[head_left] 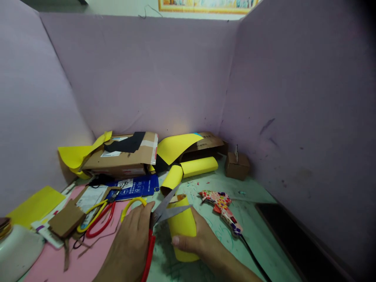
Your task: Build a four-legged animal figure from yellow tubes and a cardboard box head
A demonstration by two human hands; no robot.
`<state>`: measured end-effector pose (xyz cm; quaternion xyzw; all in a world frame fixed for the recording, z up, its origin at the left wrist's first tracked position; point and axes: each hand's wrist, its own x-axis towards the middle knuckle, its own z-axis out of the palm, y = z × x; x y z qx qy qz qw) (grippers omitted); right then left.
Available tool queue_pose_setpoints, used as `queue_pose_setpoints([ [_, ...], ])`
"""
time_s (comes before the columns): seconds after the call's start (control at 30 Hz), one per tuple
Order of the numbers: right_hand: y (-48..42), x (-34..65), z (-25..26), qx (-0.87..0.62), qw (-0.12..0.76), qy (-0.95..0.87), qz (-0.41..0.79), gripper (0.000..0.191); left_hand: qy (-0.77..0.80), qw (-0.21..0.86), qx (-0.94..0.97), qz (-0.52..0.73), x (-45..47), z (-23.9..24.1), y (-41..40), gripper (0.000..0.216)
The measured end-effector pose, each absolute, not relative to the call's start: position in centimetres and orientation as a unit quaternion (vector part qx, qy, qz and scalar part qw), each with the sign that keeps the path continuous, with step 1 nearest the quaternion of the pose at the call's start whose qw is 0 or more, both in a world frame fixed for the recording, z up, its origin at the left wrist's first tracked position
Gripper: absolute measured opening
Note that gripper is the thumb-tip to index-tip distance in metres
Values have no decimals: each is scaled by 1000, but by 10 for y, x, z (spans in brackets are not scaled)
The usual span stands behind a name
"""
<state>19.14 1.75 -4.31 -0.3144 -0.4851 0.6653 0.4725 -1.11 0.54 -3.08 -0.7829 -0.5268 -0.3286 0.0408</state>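
Note:
My left hand [129,239] is closed around a pair of scissors [161,212], one handle loop red and the other yellow. The blades stand apart and point right; the lower one crosses the upper part of a yellow paper tube [182,250]. Whether it touches the paper, I cannot tell. My right hand [195,237] grips that tube from its right side, thumb across the front. The tube stands nearly upright, its open top showing a brown inside. Just behind it lie a short yellow roll [172,177] and a longer yellow roll [201,167].
A flower-patterned glue gun [221,207] with a black cord lies at right. Cardboard boxes [123,158] and yellow sheets [176,147] line the back. At left are a red-and-yellow-handled tool [101,219], cardboard pieces [67,217] and a white tube [48,235]. A small brown box [237,166] stands back right.

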Motion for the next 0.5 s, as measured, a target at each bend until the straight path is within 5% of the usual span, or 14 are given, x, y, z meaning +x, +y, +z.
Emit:
queue_pose_setpoints([
  [0.23, 13, 191, -37, -326, 453, -497, 664, 76, -489, 231, -797, -268, -6, -33, 6, 54],
  [0.5, 10, 189, -32, -338, 443, -515, 651, 73, -469, 251, -812, -241, -8, -25, 10, 54],
])
